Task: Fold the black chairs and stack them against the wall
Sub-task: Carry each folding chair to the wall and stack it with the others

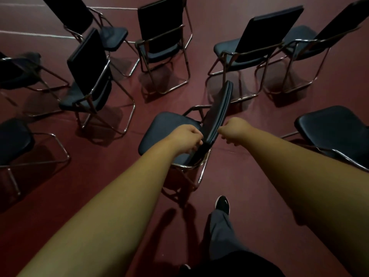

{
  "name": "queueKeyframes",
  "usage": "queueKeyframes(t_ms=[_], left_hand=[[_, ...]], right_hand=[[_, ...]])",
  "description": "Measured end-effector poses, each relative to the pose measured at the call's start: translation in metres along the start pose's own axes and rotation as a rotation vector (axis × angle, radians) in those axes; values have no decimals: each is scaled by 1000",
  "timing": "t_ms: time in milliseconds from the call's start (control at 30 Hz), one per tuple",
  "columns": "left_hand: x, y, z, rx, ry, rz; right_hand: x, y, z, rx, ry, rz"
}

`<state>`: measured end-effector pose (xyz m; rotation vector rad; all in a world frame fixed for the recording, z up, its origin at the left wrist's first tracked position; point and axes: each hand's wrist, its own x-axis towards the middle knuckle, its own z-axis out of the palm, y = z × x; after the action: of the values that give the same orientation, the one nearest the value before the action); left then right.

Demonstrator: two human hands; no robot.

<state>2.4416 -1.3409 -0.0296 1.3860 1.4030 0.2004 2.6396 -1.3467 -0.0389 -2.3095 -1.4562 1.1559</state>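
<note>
Directly ahead, the backrest [219, 110] of the nearest chair [165, 132] runs edge-on away from the person, its near end gripped between left hand [188, 138] and right hand [236, 131], equally close.

left hand [189, 136] fingertips: hidden behind backrest [219, 110] | far-left chair [14, 70]: cut by edge

Dark red floor [259, 186] with white lines [40, 34], and a grey trouser leg [221, 232].
The floor is smooth and faintly glossy, with dim shadows lying across it. Two thin white lines cross its far left corner, one above the other. Near the bottom edge the trouser leg ends in a black shoe [222, 203] with a pale sole edge, set on the floor.
</note>
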Motion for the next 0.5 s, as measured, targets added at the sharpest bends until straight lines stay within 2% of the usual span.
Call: queueKeyframes(t_ms=[267,500], left_hand=[[117,67,6,219,-16,-121],[182,115,28,390,-104,-124]], right_hand=[[121,4,-46,21,-81,-6],[172,20,-67,40,-159,70]])
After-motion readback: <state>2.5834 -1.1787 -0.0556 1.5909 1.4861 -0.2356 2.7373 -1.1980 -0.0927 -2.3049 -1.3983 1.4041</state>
